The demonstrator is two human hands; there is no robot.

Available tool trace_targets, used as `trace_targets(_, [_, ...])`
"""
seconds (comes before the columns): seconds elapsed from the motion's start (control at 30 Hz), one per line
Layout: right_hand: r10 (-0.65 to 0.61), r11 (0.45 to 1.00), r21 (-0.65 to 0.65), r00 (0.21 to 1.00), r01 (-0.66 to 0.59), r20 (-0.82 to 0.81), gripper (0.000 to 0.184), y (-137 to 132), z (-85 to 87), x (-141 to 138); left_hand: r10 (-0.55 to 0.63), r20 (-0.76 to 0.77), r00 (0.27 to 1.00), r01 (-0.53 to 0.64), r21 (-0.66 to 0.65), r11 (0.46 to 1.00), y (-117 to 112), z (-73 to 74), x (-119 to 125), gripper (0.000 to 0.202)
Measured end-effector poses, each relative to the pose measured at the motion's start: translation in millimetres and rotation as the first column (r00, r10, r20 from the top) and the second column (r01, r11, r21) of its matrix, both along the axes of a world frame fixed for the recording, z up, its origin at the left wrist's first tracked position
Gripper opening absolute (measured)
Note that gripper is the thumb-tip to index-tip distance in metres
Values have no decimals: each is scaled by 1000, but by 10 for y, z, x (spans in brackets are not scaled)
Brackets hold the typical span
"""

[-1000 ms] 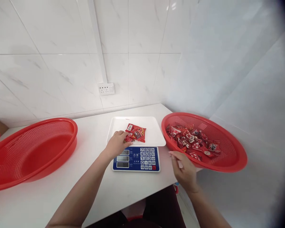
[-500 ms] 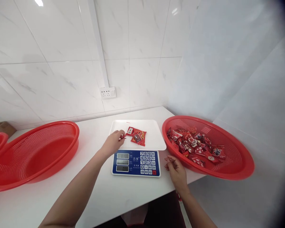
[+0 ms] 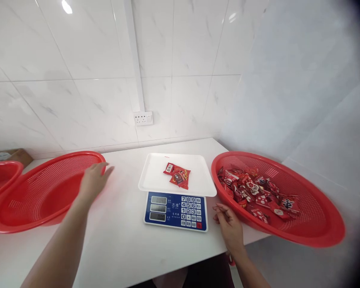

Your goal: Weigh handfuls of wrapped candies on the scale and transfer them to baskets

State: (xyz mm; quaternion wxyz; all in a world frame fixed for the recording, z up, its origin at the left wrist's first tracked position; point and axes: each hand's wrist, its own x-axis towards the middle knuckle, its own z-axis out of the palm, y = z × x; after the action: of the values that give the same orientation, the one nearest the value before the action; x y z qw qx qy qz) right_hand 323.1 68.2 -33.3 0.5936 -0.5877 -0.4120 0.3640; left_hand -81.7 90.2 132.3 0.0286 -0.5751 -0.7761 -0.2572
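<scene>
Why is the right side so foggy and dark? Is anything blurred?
Head view: the right edge fades into a dark vignette, and the wall beside it looks hazy; bright glare spots sit on the wall tiles; the left hand by the red basket is slightly motion-blurred; the scale is sharp.

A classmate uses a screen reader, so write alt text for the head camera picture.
A person's left hand reaches, fingers spread, over the rim of the left red basket; the right hand rests at the white table's edge by the right red basket of wrapped sweets. Between them, the tray of a scale holds a few sweets.
</scene>
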Motion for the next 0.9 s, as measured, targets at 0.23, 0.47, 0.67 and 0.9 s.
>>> trace_targets(0.23, [-19,1000,17,1000,19,-20,45,-13,-16,-5,-482,71,873,487,-136,863,445,-279,1499,42])
trace_targets(0.47, [-22,999,38,1000,22,-3,46,-43,-17,7,-493,88,866,500,-219,838,618,-276,1987,36])
trace_targets(0.67, [15,1000,15,1000,-15,-7,45,-29,-6,10,-435,206,877,470,-176,865,820,-148,1728,35])
trace_targets(0.9, [9,999,39,1000,-9,1,43,-3,-68,21,-335,351,874,459,-375,805,1092,-250,1552,36])
